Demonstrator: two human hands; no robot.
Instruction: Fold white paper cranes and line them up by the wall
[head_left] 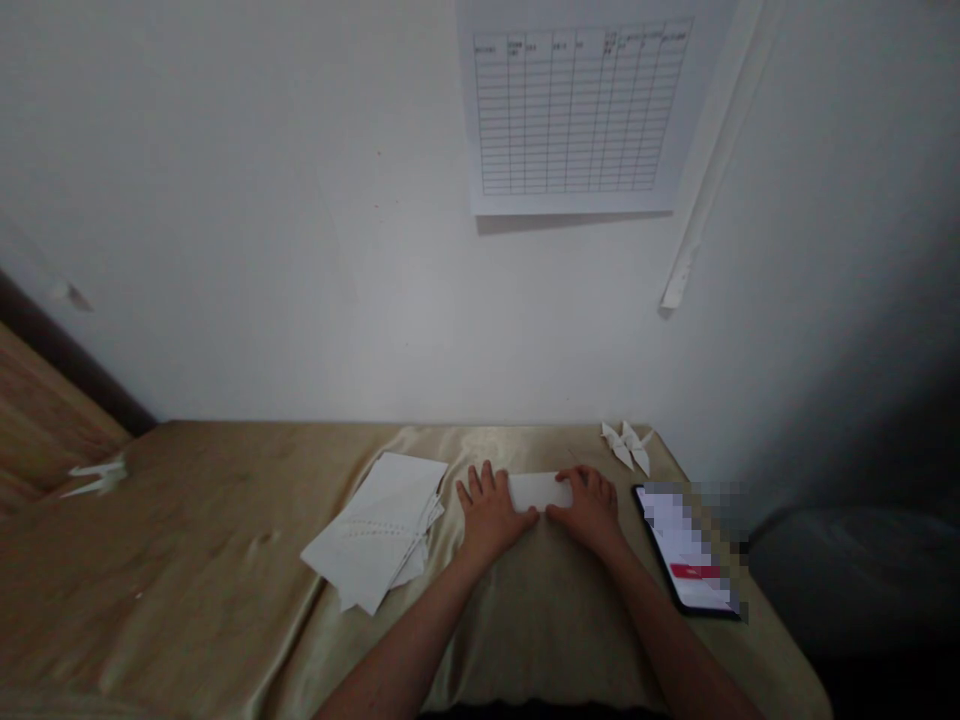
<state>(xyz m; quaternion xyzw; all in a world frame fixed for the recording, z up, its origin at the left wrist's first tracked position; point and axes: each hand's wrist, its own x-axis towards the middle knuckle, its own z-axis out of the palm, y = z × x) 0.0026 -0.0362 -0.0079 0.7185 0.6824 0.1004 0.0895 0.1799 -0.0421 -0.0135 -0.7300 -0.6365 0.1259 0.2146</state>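
Head view: L hand [491, 515] & R hand [589, 510] both flat, palms down, released, nothing gripped. Folded white paper strip [538, 491] lies btw them on gold satin cloth [225, 520], thumbs at its lower edge, R hand's fingers over its R end. Just L of L hand: loose stack of white paper sheets [373, 530], some w/ dotted fold lines. Behind R hand, at cloth's far edge: white origami crane [626, 445]. R of R hand: phone [679, 545], screen lit, partly blurred. On wall above: printed grid chart [574, 110].
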